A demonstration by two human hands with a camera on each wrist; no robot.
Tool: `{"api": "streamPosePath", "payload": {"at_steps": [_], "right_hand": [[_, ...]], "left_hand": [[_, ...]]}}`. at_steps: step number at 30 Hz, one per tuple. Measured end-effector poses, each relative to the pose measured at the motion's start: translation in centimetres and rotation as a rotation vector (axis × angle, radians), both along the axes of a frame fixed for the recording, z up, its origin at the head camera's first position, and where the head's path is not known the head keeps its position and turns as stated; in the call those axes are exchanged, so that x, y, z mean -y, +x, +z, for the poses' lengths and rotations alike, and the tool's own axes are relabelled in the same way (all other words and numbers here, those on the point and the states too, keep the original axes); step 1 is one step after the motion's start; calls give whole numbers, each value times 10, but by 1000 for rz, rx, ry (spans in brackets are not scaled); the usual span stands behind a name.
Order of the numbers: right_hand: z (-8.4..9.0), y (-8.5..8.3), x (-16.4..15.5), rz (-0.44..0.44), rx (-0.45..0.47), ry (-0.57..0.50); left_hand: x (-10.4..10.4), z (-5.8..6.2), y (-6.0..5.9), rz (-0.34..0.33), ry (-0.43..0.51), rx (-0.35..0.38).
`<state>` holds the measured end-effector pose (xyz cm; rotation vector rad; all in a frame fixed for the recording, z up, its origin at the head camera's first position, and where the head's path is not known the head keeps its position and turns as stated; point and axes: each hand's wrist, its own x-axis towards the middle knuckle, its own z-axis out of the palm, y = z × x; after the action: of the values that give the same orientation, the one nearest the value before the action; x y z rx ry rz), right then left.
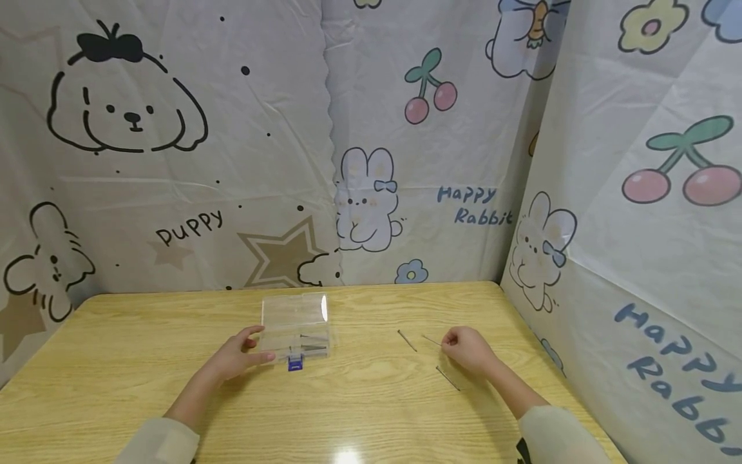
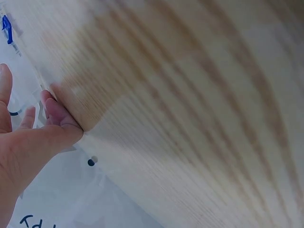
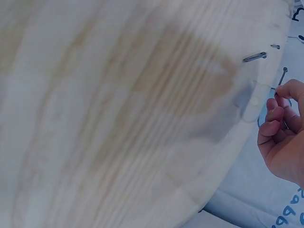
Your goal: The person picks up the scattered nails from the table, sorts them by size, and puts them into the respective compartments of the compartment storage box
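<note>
With the clear rectangular plastic box (image 1: 295, 328) steadied by relaxed left hand (image 1: 240, 354) fingers, a thin metal pin (image 1: 431, 339) is pinched by the right hand (image 1: 466, 351); transfer toward nine o'clock is judged next.

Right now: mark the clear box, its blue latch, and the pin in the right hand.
clear box (image 1: 294, 314), head view, on its lid.
blue latch (image 1: 295, 364), head view, on its front face.
pin (image 1: 431, 339), head view, mid-shaft, left of the right hand (image 1: 468, 351).

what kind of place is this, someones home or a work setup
Probably a small staged tabletop booth, not a lived-in room: a wooden table walled by cartoon-printed sheets. The left hand rests at a clear box; the right hand pinches a thin pin.
</note>
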<state>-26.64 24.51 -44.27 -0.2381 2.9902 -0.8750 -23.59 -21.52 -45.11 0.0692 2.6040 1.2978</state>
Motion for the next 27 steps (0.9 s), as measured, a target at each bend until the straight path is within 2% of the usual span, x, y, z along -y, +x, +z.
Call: {"api": "streamPosePath", "payload": {"at_steps": [15,27], "right_hand": [[16,-10,38,44,-5,-29],[17,-17,67,91,-12,-58]], "left_hand": [[1,-2,-2,-3,12,5],[1,-1,-1,-4,12,-11]]}}
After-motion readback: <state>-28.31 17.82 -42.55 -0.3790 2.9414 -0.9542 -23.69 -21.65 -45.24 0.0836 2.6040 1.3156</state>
